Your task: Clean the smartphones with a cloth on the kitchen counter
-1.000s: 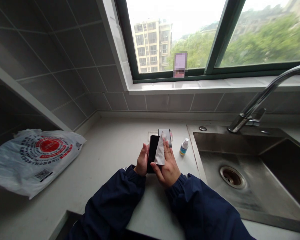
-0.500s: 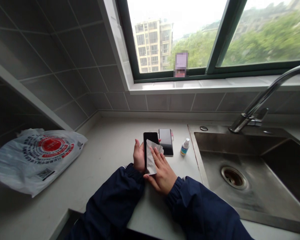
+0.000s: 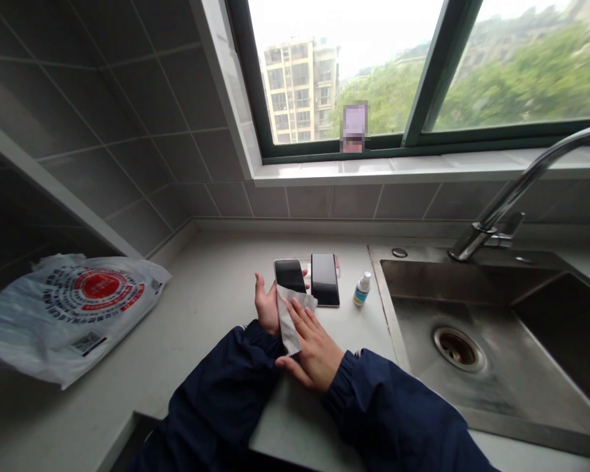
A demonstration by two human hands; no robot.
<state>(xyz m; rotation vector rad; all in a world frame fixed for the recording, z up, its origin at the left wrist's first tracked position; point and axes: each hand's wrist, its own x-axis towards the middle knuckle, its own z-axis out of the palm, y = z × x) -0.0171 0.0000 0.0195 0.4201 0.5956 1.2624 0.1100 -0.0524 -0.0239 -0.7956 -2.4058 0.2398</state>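
Note:
My left hand (image 3: 267, 308) supports a black smartphone (image 3: 289, 274) from below, its thumb along the left edge and fingertips showing past the right edge. Over the lower part of the screen lies a light grey wiping cloth (image 3: 288, 328) with a zigzag edge. My right hand (image 3: 317, 344) holds this cloth against the glass, fingers stretched over it and thumb by its lower corner. A second dark smartphone (image 3: 325, 278) rests face up on the counter just beyond, on top of something clear and pinkish, mostly hidden. Right of it stands a small white-capped bottle (image 3: 362, 288) with a blue and yellow label.
A steel sink (image 3: 472, 393) with a chrome faucet (image 3: 491, 210) takes up the right side. On the left of the white counter (image 3: 201, 288) sits a white plastic bag (image 3: 78, 314) with red and black print. A window sill (image 3: 373, 172) runs along the back.
My right hand and the cloth have slid down and slightly left over the phone, baring more of its upper screen. The held phone has tilted leftward, and more left fingertips show at its right edge.

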